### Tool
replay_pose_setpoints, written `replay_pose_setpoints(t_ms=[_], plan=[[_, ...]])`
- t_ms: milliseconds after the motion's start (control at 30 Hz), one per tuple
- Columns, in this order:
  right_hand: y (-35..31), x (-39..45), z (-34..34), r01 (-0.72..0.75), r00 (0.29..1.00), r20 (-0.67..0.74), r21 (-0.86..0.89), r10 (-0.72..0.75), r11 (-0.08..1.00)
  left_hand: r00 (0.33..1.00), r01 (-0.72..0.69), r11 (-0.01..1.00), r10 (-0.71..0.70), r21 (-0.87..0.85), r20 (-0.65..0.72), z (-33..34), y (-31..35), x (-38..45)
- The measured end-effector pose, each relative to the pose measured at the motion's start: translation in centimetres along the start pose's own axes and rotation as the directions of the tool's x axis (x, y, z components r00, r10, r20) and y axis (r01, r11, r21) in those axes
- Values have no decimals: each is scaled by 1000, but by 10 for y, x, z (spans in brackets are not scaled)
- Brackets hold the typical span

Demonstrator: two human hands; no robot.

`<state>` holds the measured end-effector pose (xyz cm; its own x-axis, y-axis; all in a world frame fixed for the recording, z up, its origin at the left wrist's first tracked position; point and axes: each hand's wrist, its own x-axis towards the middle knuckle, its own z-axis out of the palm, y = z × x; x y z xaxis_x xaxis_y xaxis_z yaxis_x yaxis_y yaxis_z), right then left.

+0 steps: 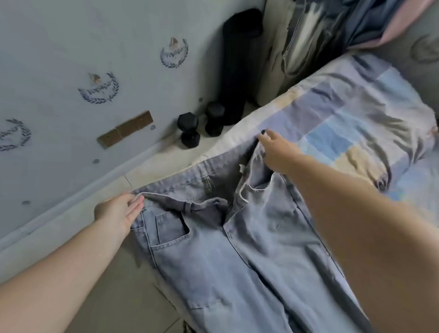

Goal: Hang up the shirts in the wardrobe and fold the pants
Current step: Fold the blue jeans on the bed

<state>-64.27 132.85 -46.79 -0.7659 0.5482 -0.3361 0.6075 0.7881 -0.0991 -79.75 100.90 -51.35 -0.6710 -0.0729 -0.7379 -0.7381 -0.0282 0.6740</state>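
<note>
Light blue jeans lie spread over the bed's near corner, waist away from me and legs running toward the bottom of the view. My left hand pinches the left end of the waistband at the bed's edge. My right hand grips the right end of the waistband, lifted slightly over the sheet. The fly hangs open between the two hands. A back pocket shows near my left hand.
The bed has a blue, beige and lilac patchwork sheet. Two black dumbbells and a tall black roll stand on the floor by the wall. Hanging clothes fill the wardrobe at the top right.
</note>
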Motion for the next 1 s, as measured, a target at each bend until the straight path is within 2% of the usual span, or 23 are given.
replay_pose_setpoints(t_ms=[100, 167, 233, 300, 367, 433, 500, 567, 600, 667, 733, 767, 800, 867, 900, 933, 967, 1000], plan=[[-14, 18, 78, -72, 982, 184, 115, 50, 991, 997, -59, 984, 65, 167, -30, 2, -22, 43], [-17, 15, 133, -111, 948, 312, 159, 57, 981, 978, -180, 889, 209, 420, -24, 4, -42, 67], [-24, 1, 173, -163, 914, 400, 211, 67, 964, 942, -315, 721, 319, 617, 109, 9, -56, 79], [-36, -5, 211, -208, 900, 431, 286, 68, 935, 894, -448, 577, 287, 683, 343, 24, -74, 96], [-52, -5, 238, -236, 911, 405, 371, 72, 898, 816, -574, 402, 206, 713, 540, 42, -89, 109], [-71, 0, 257, -250, 935, 344, 459, 89, 853, 729, -683, 213, 145, 699, 669, 61, -105, 121], [-89, 8, 274, -202, 970, 221, 493, 103, 846, 692, -719, 18, 108, 695, 714, 79, -120, 132], [-103, 19, 283, -143, 989, 91, 474, 113, 869, 681, -694, -201, 126, 691, 721, 92, -128, 134], [-108, 25, 287, -138, 990, 52, 465, 128, 874, 668, -688, -253, 145, 680, 730, 97, -133, 136], [-110, 37, 292, -153, 988, 41, 438, 150, 886, 645, -705, -247, 166, 665, 746, 104, -138, 137], [-107, 43, 293, -182, 981, 33, 474, 190, 861, 622, -739, -171, 200, 652, 757, 107, -137, 139], [-106, 42, 292, -208, 970, 11, 558, 244, 803, 618, -751, -119, 221, 649, 755, 106, -136, 140], [-106, 39, 289, -229, 946, -14, 681, 325, 695, 617, -762, -56, 240, 646, 749, 106, -134, 141], [-109, 33, 283, -184, 884, -38, 888, 466, 422, 618, -773, 36, 268, 633, 739, 104, -132, 144], [-112, 30, 281, -135, 887, -61, 914, 457, 384, 619, -773, 49, 277, 633, 735, 103, -132, 145], [-113, 28, 280, -94, 927, -81, 895, 367, 437, 624, -769, 45, 275, 638, 732, 104, -132, 146], [-116, 25, 281, -56, 978, -61, 847, 201, 529, 632, -760, 25, 265, 650, 729, 105, -132, 147], [-118, 22, 285, -20, 1000, 15, 786, 13, 618, 641, -749, 2, 255, 662, 724, 107, -132, 147]])
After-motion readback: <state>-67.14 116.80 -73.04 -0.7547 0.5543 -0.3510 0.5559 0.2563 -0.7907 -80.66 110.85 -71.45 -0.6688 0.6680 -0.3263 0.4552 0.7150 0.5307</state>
